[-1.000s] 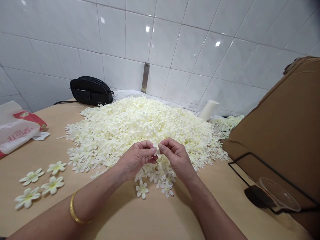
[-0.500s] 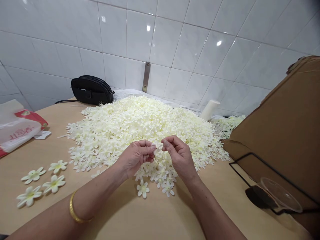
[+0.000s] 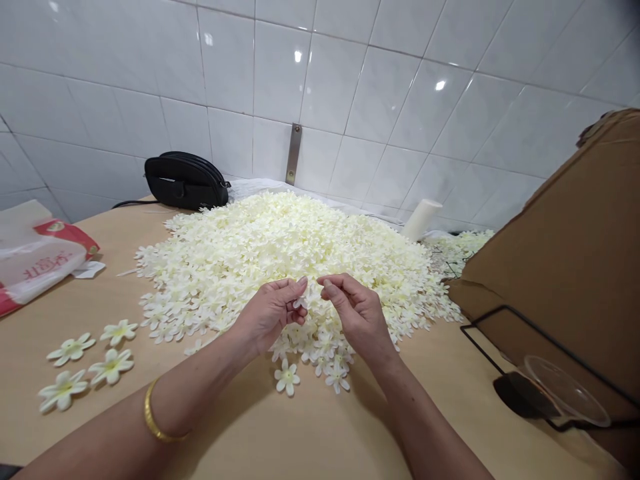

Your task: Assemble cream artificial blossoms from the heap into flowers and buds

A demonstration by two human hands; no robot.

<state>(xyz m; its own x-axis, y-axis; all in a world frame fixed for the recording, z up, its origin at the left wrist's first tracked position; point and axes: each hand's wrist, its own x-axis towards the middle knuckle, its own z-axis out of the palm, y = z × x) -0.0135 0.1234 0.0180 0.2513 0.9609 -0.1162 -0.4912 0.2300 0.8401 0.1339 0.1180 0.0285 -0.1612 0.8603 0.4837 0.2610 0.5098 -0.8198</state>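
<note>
My left hand [image 3: 273,308] is closed on a small white artificial flower [image 3: 300,303], whose petals poke out below the thumb. Facing it, my right hand [image 3: 357,313] pinches thumb against forefinger; anything between those fingertips is too small to make out. A narrow gap separates the two hands. Behind and beneath them spreads a big heap of cream-white artificial flowers [image 3: 280,233]. Two loose ones lie at its front edge, a flower [image 3: 287,378] below my left hand and another flower [image 3: 337,377] below my right.
Several larger yellow-centred flowers [image 3: 111,366] lie on the tan tabletop [image 3: 280,447] at left. Beyond them are a red and white plastic bag [image 3: 50,257] and a black pouch [image 3: 186,180]. At right stand a cardboard box [image 3: 555,253], a black wire frame [image 3: 550,347] and a white roll [image 3: 421,220].
My fingertips have drawn slightly apart. The left thumb has lifted a little, and the flower's petals now show below it.
</note>
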